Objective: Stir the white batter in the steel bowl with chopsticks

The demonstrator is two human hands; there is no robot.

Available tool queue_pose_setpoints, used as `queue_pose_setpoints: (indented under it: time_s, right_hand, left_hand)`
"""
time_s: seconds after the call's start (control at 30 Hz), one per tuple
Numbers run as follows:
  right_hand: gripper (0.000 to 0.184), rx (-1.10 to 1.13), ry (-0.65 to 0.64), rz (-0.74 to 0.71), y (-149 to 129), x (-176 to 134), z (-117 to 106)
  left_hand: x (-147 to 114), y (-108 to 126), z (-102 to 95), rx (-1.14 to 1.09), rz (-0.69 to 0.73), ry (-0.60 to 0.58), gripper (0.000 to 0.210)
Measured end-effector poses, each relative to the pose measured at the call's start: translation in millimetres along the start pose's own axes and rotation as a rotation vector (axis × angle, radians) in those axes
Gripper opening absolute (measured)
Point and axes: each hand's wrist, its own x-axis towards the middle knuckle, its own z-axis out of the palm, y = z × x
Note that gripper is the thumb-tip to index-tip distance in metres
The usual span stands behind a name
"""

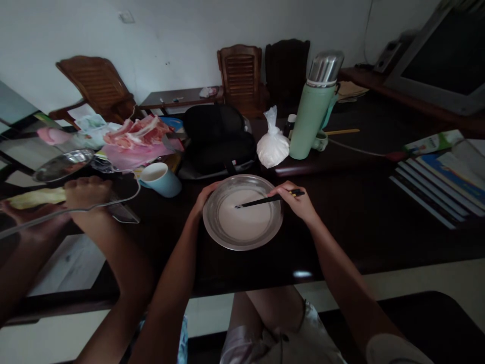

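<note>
One dark table [359, 217]. On it, one round steel bowl [242, 245], one pool of whitish liquid [244, 220] inside. One left hand [206, 197] against bowl's left side; can't tell if clamped. One right hand [297, 200] pinching dark chopsticks [261, 200] over bowl: long axis near-crosswise, tips left, in liquid; count unclear.

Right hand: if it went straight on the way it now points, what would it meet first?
The right hand would most likely meet the right rim of the bowl; depth is unclear, so its fingers may touch or overhang it now.

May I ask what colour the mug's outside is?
The mug is light blue outside; head view.
</note>
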Motion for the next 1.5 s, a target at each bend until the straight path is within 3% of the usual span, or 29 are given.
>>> queue_pose_setpoints:
  time_s: [0.13, 0.2, 0.33, 0.43, 0.53, 0.8, 0.93, 1.13, 1.3, 1.4, 1.5]
  right_hand:
    - [0.038, 0.083, 0.176, 0.1, 2.9, 1.2, -9.0]
    - [0.042, 0.154, 0.187, 0.161, 1.7, 1.0, -11.3]
    - [0.044, 0.185, 0.047, 0.177, -3.8, -0.3, -6.5]
    - [0.043, 0.127, -0.074, 0.095, -5.2, -1.0, 1.6]
    - [0.04, 0.069, -0.114, 0.039, -2.4, -0.9, 5.2]
    - [0.043, 0.127, 0.168, 0.148, 0.9, 1.9, -10.6]
    - [0.045, 0.193, 0.066, 0.188, -3.9, 1.0, -7.6]
    - [0.037, 0.086, -0.111, 0.04, -3.4, -0.5, 5.2]
    - [0.034, -0.016, 0.042, 0.031, 3.0, 1.2, -3.4]
    - [0.039, 0.064, 0.172, 0.097, 3.6, 2.0, -10.6]
    - [0.043, 0.161, 0.16, 0.165, -0.2, 1.8, -11.9]
  left_hand:
    - [2.6, -2.0, -2.0, 0.013, 0.008, 0.016, 0.046]
    - [3.8, -3.6, -3.5, 0.017, 0.008, 0.019, 0.046]
    - [4.6, -5.0, -4.9, 0.019, 0.008, 0.011, 0.046]
    - [3.7, -3.2, -3.4, 0.024, 0.004, 0.032, 0.045]
    - [1.8, -0.5, -0.8, 0.027, 0.008, 0.038, 0.042]
    - [2.4, -1.0, -2.2, 0.034, 0.014, 0.018, 0.04]
    - [2.8, -2.2, -2.8, 0.002, 0.007, 0.013, 0.041]
    - [0.8, -1.5, -0.5, -0.007, -0.028, 0.034, 0.044]
    - [3.0, -1.8, -1.5, 0.007, 0.003, 0.032, 0.042]
    - [4.4, -2.9, -2.5, 0.001, -0.002, 0.025, 0.044]
    - [5.0, -4.9, -3.5, -0.03, -0.026, 0.023, 0.046]
